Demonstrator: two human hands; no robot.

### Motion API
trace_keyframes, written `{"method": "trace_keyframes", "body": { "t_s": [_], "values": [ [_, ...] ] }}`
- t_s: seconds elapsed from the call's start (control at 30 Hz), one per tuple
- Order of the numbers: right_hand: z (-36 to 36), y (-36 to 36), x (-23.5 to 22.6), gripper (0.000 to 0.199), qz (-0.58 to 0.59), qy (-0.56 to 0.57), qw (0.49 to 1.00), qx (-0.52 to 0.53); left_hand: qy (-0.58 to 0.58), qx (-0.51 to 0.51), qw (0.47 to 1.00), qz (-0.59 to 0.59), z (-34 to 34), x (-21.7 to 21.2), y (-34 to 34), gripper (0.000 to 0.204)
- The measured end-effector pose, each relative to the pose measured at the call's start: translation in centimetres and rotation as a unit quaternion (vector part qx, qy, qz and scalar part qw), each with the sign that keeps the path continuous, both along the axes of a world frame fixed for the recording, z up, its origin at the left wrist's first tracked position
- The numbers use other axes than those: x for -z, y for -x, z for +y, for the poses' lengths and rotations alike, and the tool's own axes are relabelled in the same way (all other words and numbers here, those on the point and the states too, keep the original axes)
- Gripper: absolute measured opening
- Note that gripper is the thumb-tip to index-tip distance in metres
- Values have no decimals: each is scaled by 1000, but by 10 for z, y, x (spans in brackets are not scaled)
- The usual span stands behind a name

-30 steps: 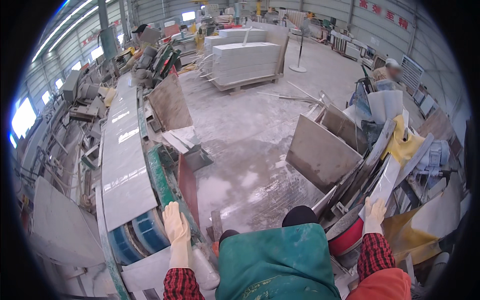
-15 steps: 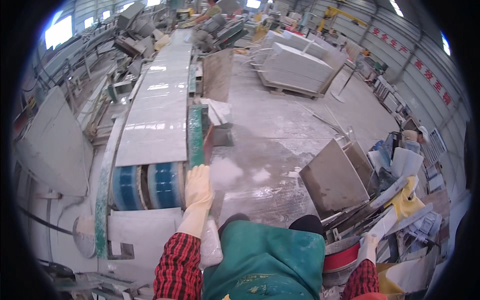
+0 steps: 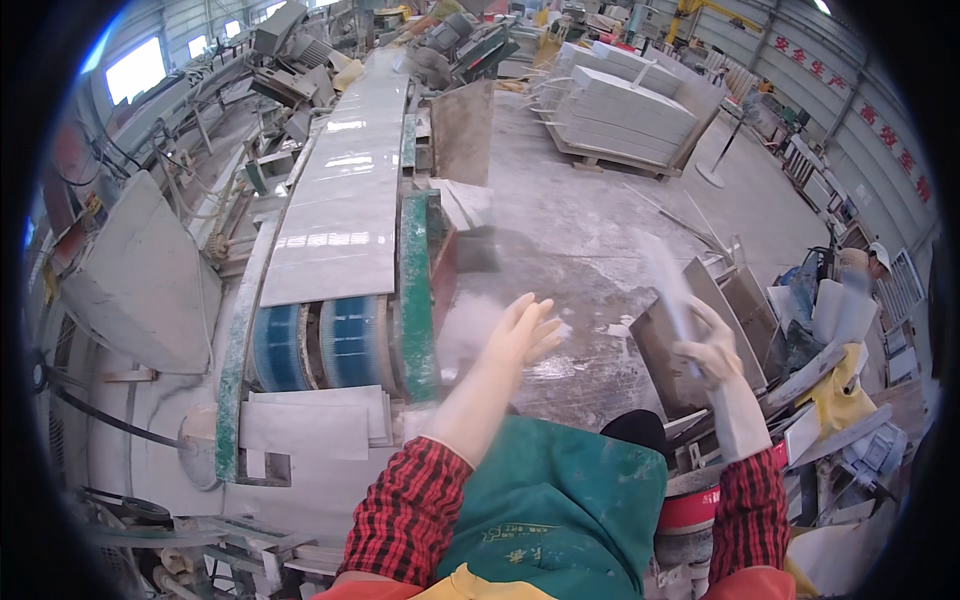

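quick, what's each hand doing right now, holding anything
Left hand: open, fingers spread, holding nothing, raised in the air.
Right hand: closed on the edge of a thin grey stone slab.

- A stone-cutting workshop in a big factory hall.
- Polished stone slabs [image 3: 345,200] lie along a roller conveyor [image 3: 320,340].
- Cut slabs stacked on a pallet [image 3: 625,115].
- Offcuts [image 3: 720,320] lean at the right edge; dust covers the concrete floor [image 3: 590,220].

Bright daylight via windows [image 3: 135,68], motion blur, fisheye edges, dark rim
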State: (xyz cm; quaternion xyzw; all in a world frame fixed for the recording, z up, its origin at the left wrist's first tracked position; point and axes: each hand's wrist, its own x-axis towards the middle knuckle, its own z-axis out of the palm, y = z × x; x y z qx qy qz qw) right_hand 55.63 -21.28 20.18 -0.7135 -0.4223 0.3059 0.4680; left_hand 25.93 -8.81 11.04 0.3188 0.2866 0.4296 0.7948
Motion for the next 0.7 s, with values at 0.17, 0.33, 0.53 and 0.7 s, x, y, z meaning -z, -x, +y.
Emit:
{"method": "trace_keyframes", "body": {
  "t_s": [0.17,0.33,0.53,0.7],
  "values": [
    [96,124,-20,72,-381,-174,832,-364,44,-73,984,-157,16,-2,21,44],
    [161,231,9,64,-558,-199,662,-459,93,-347,917,-173,27,11,107,45],
    [174,232,18,65,-518,-166,723,-427,76,-482,871,-52,46,45,229,42],
    [142,112,43,58,-544,-33,778,-311,124,-502,855,-32,61,75,258,43]
  ]
}}
